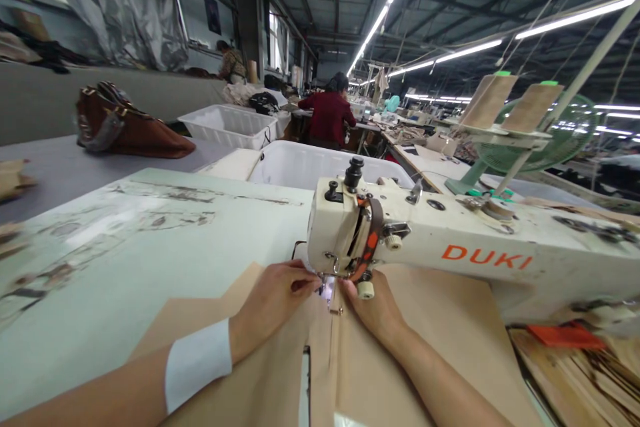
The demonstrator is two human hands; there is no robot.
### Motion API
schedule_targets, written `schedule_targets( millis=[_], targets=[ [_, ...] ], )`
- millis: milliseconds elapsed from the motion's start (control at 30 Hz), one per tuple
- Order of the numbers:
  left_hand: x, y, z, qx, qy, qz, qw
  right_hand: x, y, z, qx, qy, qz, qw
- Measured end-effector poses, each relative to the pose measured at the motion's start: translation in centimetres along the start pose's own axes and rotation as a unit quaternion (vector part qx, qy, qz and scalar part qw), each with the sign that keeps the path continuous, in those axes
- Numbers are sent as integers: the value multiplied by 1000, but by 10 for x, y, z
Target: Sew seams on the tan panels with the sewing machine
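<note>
A cream sewing machine [450, 250] marked DUKI lies across the table in front of me. Tan fabric [440, 333] is spread under its head, with a seam running toward me from the needle area [330, 293]. My left hand [273, 303] rests on the fabric left of the needle, fingers curled and pinched near the presser foot. My right hand [375, 310] presses flat on the fabric just right of the needle, partly hidden under the machine head. A white band wraps my left forearm [197, 363].
A pale green worn tabletop [125, 247] stretches left. White plastic bins [300, 163] stand behind the machine, a brown bag [125, 127] at far left. Thread cones [510, 103] and a green fan [560, 140] stand right. A person in red [327, 117] works farther back. Stacked tan pieces [575, 373] lie at lower right.
</note>
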State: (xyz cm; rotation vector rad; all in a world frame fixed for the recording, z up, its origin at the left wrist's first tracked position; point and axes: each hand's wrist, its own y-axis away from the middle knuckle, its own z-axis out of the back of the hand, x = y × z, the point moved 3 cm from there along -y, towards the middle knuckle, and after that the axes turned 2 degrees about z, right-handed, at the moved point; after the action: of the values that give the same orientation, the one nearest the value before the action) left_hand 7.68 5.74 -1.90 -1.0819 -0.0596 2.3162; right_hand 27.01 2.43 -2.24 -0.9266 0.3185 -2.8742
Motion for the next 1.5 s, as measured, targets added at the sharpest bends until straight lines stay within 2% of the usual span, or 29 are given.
schedule_targets(
  millis=[367, 900, 1500],
  targets=[
    [-1, -2, -3, -25, -49, 14, 998, -3, 0, -6, -21, 28, 11, 999],
    [-9, -2, -1, -8, -73, 31, 997, 1, 1, -4, -36, 32, 28, 998],
    [-6, -1, -3, -14, -84, 42, 995, 1, 1, -5, -29, 42, 31, 998]
  ],
)
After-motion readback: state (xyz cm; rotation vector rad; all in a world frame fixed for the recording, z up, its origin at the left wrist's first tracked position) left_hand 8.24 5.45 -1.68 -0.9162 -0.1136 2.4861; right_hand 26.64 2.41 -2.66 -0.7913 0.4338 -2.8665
